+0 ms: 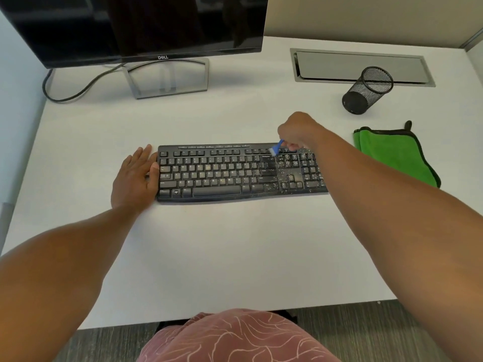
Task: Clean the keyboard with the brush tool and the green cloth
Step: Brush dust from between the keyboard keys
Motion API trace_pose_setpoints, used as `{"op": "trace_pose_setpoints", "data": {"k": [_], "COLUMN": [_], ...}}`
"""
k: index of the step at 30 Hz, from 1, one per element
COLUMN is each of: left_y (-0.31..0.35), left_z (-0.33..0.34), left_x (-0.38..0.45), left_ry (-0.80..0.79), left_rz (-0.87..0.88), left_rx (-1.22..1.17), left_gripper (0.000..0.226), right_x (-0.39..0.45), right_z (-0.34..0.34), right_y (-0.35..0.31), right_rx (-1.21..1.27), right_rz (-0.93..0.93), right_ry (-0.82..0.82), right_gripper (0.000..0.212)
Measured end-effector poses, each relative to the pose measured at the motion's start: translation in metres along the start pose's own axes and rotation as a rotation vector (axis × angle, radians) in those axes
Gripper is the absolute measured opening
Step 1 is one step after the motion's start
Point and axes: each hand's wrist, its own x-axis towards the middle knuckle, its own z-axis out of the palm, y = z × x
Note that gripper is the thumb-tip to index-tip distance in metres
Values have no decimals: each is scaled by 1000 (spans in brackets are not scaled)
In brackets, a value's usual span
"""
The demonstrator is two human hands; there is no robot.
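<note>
A black keyboard (pixel 224 173) lies across the middle of the white desk (pixel 235 252). Pale crumbs speckle its right part, around the arrow keys and number pad. My right hand (pixel 300 131) grips a small blue brush tool (pixel 277 148) whose bristles touch the keys near the upper right, by the backspace key. My left hand (pixel 134 176) lies flat with straight fingers against the keyboard's left end, thumb on its edge. The folded green cloth (pixel 392 155) with a black border rests on the desk to the right of the keyboard, apart from both hands.
A dark Dell monitor (pixel 136 27) on a metal stand (pixel 167 79) sits at the back left, with a cable (pixel 65 95) looping beside it. A black mesh pen cup (pixel 366 90) stands at the back right, by a grey cable hatch (pixel 360 66).
</note>
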Motion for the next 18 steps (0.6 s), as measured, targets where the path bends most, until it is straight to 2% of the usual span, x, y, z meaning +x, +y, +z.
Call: {"op": "trace_pose_setpoints", "data": {"k": [1,3,5,9,11,15,16,18], "left_y": [1,2,0,-1,0,1,0,0], "left_z": [0,0,0,1,1,1,0,0], "left_x": [0,-1,0,-1,-1,-1,-1,-2], "left_ry": [1,3,0,0,5,1,-1,3], "left_rz": [-1,-3,-3,0,-6,-8,-10,-10], "left_rx": [-3,-3,1,4,-5,-6,-8,-10], "left_gripper": [56,56,57,57,56,56,56,55], "right_x": [-1,-3,-4,-1,-4,-5,-4,1], "right_z": [3,4,-2,-7,-5,-1,-3,-7], "right_y": [2,6,7,2,-1,-6,-8,-14], "right_rx": [-79,-259,-276,-76,-6,-92,-105,-136], "right_rz": [7,1,-6,0,-8,-24,-43,-102], "right_ry": [18,168,238,132,44,-263,-274,-165], "right_gripper": [19,8,4,24,24,22,21,18]}}
